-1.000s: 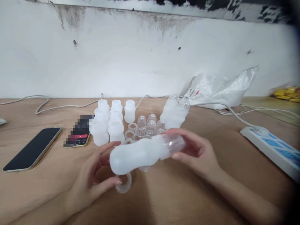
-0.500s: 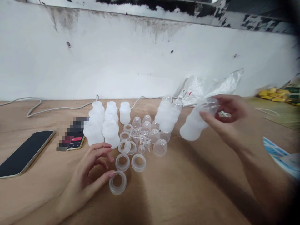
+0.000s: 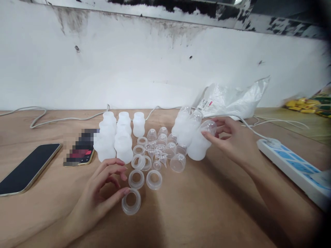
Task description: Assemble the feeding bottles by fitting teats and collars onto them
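Note:
My right hand has its thumb and fingers around the clear cap of a baby bottle, which stands upright beside other capped bottles. On the left, my left hand hovers with fingers apart and holds nothing. Its thumb tip is close to a translucent collar ring; I cannot tell whether they touch. Several more rings lie nearby. Clear domed caps and clear nipples sit in the middle. Uncapped frosted bottles stand in rows behind my left hand.
Two phones lie at left, a dark one and a partly blurred one. A white power strip is at right, its cable running back. A plastic bag rests against the wall; yellow packets lie far right.
My right hand has carried the capped bottle from between both hands out to the right, then back left to the capped group. My left hand has let go of the bottle and stays near the rings.

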Demonstrator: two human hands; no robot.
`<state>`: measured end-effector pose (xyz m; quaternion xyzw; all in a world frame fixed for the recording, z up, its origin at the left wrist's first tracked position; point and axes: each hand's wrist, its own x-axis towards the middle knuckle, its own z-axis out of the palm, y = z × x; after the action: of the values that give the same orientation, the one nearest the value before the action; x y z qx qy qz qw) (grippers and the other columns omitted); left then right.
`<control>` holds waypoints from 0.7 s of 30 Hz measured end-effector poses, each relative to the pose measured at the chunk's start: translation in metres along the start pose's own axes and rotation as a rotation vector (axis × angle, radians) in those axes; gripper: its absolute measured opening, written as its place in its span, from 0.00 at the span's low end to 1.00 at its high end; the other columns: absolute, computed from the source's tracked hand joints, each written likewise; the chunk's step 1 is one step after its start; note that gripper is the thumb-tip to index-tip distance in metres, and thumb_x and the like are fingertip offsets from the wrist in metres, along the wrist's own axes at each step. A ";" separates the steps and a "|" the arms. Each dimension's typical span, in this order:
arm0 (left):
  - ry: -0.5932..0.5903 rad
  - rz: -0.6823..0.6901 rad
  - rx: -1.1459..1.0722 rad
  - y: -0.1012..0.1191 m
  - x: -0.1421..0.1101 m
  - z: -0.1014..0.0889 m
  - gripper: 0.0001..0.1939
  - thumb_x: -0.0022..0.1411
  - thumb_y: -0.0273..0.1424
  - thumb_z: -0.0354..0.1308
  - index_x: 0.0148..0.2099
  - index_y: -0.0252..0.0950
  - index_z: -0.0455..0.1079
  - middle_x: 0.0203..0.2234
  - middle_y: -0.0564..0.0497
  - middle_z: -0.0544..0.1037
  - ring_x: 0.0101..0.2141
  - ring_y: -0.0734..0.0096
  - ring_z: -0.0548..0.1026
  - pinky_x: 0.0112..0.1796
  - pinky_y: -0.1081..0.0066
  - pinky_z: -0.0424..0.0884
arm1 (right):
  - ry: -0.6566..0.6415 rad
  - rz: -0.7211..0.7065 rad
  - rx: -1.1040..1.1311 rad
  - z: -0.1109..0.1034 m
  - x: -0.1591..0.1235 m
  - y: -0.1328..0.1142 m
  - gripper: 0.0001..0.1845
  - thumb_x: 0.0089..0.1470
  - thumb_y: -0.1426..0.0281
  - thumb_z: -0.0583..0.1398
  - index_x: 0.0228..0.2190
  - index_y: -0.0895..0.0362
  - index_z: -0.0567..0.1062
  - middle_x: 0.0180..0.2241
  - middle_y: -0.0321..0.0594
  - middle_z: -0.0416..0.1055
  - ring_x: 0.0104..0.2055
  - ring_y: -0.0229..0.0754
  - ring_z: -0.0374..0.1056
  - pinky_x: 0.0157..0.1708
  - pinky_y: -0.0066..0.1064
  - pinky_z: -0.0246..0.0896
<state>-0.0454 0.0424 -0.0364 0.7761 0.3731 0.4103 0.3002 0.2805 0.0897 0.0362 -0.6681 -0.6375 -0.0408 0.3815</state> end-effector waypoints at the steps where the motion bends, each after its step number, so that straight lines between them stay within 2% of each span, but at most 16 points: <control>1: -0.002 -0.011 -0.003 -0.001 0.000 0.000 0.15 0.59 0.25 0.53 0.47 0.44 0.60 0.42 0.49 0.63 0.39 0.69 0.68 0.31 0.74 0.73 | -0.006 0.005 0.010 0.000 0.000 -0.001 0.18 0.43 0.61 0.61 0.36 0.57 0.68 0.27 0.39 0.70 0.25 0.38 0.65 0.26 0.30 0.61; 8: -0.012 -0.028 -0.003 0.001 -0.001 0.000 0.14 0.60 0.25 0.52 0.47 0.45 0.60 0.44 0.50 0.60 0.36 0.73 0.68 0.31 0.74 0.73 | -0.015 0.012 0.050 0.002 -0.002 -0.005 0.18 0.44 0.61 0.61 0.36 0.57 0.67 0.29 0.40 0.71 0.27 0.39 0.67 0.25 0.30 0.60; 16: -0.017 -0.037 0.023 -0.003 -0.002 0.000 0.13 0.59 0.26 0.53 0.46 0.44 0.61 0.43 0.49 0.62 0.46 0.62 0.65 0.32 0.73 0.73 | -0.061 0.052 0.002 0.002 -0.002 -0.002 0.20 0.42 0.58 0.61 0.36 0.55 0.65 0.25 0.37 0.70 0.27 0.43 0.67 0.26 0.32 0.58; 21: -0.007 -0.048 0.017 -0.002 -0.002 -0.001 0.13 0.59 0.27 0.52 0.46 0.44 0.61 0.44 0.48 0.63 0.42 0.65 0.68 0.32 0.71 0.74 | -0.105 0.040 -0.086 0.001 -0.003 -0.002 0.25 0.43 0.57 0.60 0.42 0.56 0.66 0.22 0.37 0.69 0.25 0.44 0.66 0.26 0.33 0.57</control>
<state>-0.0472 0.0422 -0.0383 0.7710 0.3938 0.3972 0.3045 0.2777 0.0878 0.0346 -0.6977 -0.6407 -0.0255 0.3195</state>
